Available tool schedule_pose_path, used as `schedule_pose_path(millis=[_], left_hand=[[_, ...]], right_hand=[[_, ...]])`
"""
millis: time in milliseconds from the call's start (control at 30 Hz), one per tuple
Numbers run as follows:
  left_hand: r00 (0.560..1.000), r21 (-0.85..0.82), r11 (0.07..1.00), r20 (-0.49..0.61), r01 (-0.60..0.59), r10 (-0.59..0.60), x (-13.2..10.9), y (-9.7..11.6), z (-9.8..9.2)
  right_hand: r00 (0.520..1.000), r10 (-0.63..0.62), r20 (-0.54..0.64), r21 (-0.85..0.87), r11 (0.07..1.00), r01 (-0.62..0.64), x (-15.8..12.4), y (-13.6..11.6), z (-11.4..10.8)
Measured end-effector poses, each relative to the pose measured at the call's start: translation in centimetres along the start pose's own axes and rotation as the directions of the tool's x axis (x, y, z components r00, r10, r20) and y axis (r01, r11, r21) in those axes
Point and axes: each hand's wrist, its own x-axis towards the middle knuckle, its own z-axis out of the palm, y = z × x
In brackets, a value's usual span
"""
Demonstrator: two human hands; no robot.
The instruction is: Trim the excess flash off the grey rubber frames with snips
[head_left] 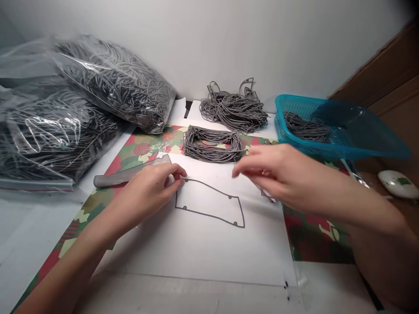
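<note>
- Left hand (pixel 147 196): thumb and forefinger pressed together on the upper-left corner of the grey cord loop (pixel 209 216), other fingers curled behind; pinch apparently firm, though the fingertips partly hide the corner.
- Right hand (pixel 278 174): raised over the sheet, fingers loosely spread and slightly curved, nothing visibly pinched, apart from the loop's right edge; probably empty, as slight blur softens the fingertips.
- Grey cord loop: lying flat on the white sheet (pixel 196 257), between both hands, a four-sided outline with curved long edges and small eyelets near its corners.
- Small grey-edged piece (pixel 268 195): just below the right hand, on the sheet's edge, too blurred to identify.
- Grey strip (pixel 124 174): flat, partly translucent, beside the left hand, its far end reaching onto the sheet.
- Camouflage-print mat (pixel 314 235): beneath the white sheet, showing on both sides.
- Bundle of grey loops (pixel 213 145): stacked on the mat, just beyond the sheet.
- Heap of grey loops (pixel 234 112): on white paper behind the bundle.
- Blue plastic basket (pixel 294 104): tilted at right, holding a grey coil (pixel 306 127).
- Two clear plastic bags (pixel 114 78) (pixel 49 131): stuffed with dark grey cord, piled at left.
- White oval object (pixel 397 184): green-marked, on the brown surface at far right.
</note>
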Motion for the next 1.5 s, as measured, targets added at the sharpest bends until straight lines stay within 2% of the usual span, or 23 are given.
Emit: schedule_pose_path(millis=[100, 200, 333, 433, 700, 800, 1167, 1500], left_hand=[[1.0, -0.002, 1.0, 0.004, -0.004, 0.004, 0.0, 0.1, 0.0], [1.0, 0.001, 1.0, 0.008, 0.003, -0.003, 0.1, 0.2, 0.0], [1.0, -0.008, 1.0, 0.011, 0.0, 0.0, 0.0, 0.3, 0.0], [1.0, -0.002, 1.0, 0.014, 0.001, -0.001, 0.0, 0.3, 0.0], [1.0, 0.01, 1.0, 0.021, 0.006, -0.007, 0.1, 0.3, 0.0], [1.0, 0.011, 1.0, 0.01, 0.003, -0.003, 0.1, 0.2, 0.0], [1.0, 0.025, 1.0, 0.019, 0.0, -0.001, 0.1, 0.3, -0.1], [1.0, 0.032, 0.999, 0.022, 0.0, -0.001, -0.1, 0.3, -0.1]], right_hand=[[0.965, -0.006, 0.263, -0.016, 1.0, 0.01, 0.6, 0.2, 1.2], [0.936, 0.085, 0.342, -0.172, 0.985, -0.027, 1.2, 0.0, 2.4], [0.942, 0.147, 0.301, -0.378, 0.925, -0.024, 1.6, -0.2, 3.3], [0.947, 0.166, 0.276, -0.43, 0.902, -0.033, 1.7, 0.0, 3.3], [0.951, 0.099, 0.291, -0.332, 0.943, 0.003, 1.6, 0.0, 3.4], [0.946, 0.11, 0.306, -0.328, 0.945, -0.004, 1.7, 0.0, 3.7], [0.905, 0.144, 0.401, -0.343, 0.939, 0.002, 1.8, 0.0, 3.4], [0.914, 0.132, 0.384, -0.382, 0.924, 0.027, 1.6, 0.1, 3.6]])
